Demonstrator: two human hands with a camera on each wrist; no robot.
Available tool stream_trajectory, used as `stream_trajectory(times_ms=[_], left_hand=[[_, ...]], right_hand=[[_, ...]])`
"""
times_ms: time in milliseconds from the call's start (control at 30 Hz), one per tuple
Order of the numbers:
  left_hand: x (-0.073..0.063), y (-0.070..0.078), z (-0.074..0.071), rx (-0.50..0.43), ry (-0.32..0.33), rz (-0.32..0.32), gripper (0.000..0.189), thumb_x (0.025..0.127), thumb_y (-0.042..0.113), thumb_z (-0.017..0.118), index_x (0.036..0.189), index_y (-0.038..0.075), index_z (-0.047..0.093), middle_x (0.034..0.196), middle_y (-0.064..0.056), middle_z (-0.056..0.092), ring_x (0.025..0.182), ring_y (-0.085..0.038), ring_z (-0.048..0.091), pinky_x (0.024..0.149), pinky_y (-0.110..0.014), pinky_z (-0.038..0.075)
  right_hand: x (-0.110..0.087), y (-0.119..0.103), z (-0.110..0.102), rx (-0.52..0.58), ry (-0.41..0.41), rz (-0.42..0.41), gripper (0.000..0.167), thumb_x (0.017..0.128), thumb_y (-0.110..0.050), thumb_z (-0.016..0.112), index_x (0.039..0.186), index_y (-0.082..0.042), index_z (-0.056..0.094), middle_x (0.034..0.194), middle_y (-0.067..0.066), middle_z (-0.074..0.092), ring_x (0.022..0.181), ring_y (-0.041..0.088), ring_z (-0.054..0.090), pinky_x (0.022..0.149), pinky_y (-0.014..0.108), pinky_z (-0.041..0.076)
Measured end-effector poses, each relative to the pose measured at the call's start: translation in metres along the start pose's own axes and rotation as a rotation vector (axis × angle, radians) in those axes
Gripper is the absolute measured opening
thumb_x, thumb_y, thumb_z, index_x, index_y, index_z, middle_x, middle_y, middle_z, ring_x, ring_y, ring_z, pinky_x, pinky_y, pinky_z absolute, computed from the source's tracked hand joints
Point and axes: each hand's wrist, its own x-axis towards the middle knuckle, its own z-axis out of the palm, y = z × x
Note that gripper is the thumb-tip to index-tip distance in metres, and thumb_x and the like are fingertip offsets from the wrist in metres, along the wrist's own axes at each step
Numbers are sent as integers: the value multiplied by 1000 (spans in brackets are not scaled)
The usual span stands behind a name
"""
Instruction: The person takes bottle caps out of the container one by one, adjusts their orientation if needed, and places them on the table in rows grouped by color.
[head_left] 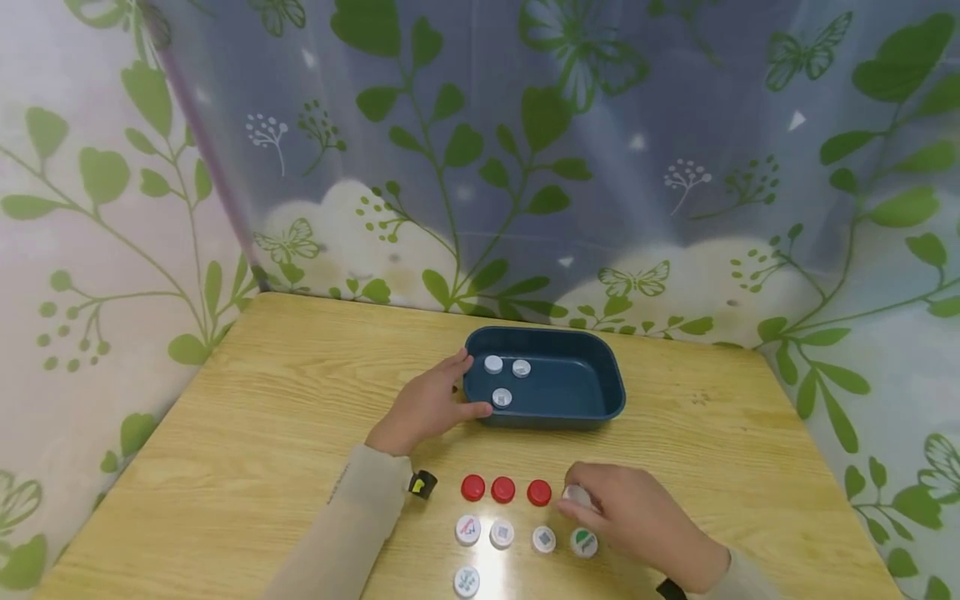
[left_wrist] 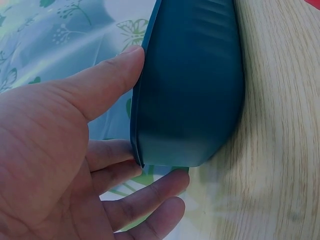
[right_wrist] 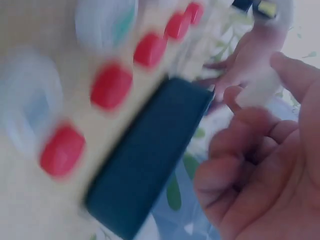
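Observation:
My left hand [head_left: 427, 404] holds the left end of a dark blue plastic basin [head_left: 555, 425], thumb at the near rim and fingers round the end. In the left wrist view the thumb tip lies against the basin's rim [left_wrist: 136, 112]. Three white bottle caps [head_left: 502, 397] lie inside, towards the left. My right hand [head_left: 637, 512] pinches a white bottle cap [right_wrist: 259, 91] between thumb and fingers, above the table in front of the basin. Beside that hand lie a row of red caps [head_left: 503, 489] and several white caps [head_left: 502, 533]; the hand hides part of the rows.
The wooden table [head_left: 300, 375] carries all of this. One more white cap [head_left: 467, 582] lies nearer its front edge. A leaf-patterned curtain [head_left: 480, 167] hangs behind the table and along both sides. Black straps [head_left: 423, 484] sit on both wrists.

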Motion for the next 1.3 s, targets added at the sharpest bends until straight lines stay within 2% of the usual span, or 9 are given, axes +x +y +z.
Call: stream_trajectory(times_ms=[100,233,367,567,733,867,1000,1133,1300], left_hand=[[0,0,-1,-10,-3,7,92,89,55,77,158,7,41,168,-5,31,152,-28,34,117,-48,37],[0,1,-1,-12,-9,-5,93,88,56,77,159,9,40,168,-3,30,153,-27,33,117,-48,36],[1,0,1,-25,-8,-9,93,88,55,78,160,9,39,169,-3,29,153,-27,33,118,-47,36],[0,1,1,-42,-12,-13,93,89,53,78,160,9,38,169,-3,28,153,-27,32,118,-47,35],[-1,2,-1,-53,-22,-19,92,89,52,78,160,9,37,169,-3,28,153,-27,32,118,-47,36],[-2,2,-1,-54,-22,-24,92,89,51,78,161,10,37,169,-3,28,153,-27,32,118,-47,36],[-2,3,0,-59,-22,-26,92,89,51,78,161,11,36,170,-2,27,154,-27,31,119,-47,34],[-1,2,0,-52,-25,-29,93,89,52,78,161,11,36,170,-2,26,154,-27,30,119,-47,34],[-1,2,0,-37,-24,-30,94,89,53,77,161,10,36,170,-3,25,154,-27,30,120,-47,33]], right_hand=[[-16,-7,11,114,-115,2,19,95,-45,74,100,-27,68,83,-21,58,70,-2,52,65,24,49],[-26,-16,27,268,-248,15,22,92,-36,80,108,-27,68,96,-21,62,82,0,57,78,26,54],[-28,-26,43,403,-310,23,26,90,-37,81,111,-30,68,100,-21,62,87,0,56,84,27,53],[-18,-32,62,257,-259,-198,30,89,-43,80,112,-24,72,99,-22,59,89,-4,51,85,22,51],[-14,-35,68,264,-298,-165,28,92,-41,77,115,-26,73,98,-23,62,87,-4,52,83,22,52],[-14,-36,69,275,-273,-199,22,98,-35,71,117,-24,74,98,-22,65,85,-4,54,80,21,52],[-12,-37,69,201,-227,-218,23,99,-40,69,113,-23,76,93,-23,64,81,-4,51,76,20,50],[-11,-38,66,111,-221,-186,25,96,-45,71,108,-23,76,85,-22,58,76,-2,47,70,20,46],[-12,-37,62,130,-233,-215,23,97,-40,73,112,-23,76,88,-22,61,78,-3,50,73,21,49]])
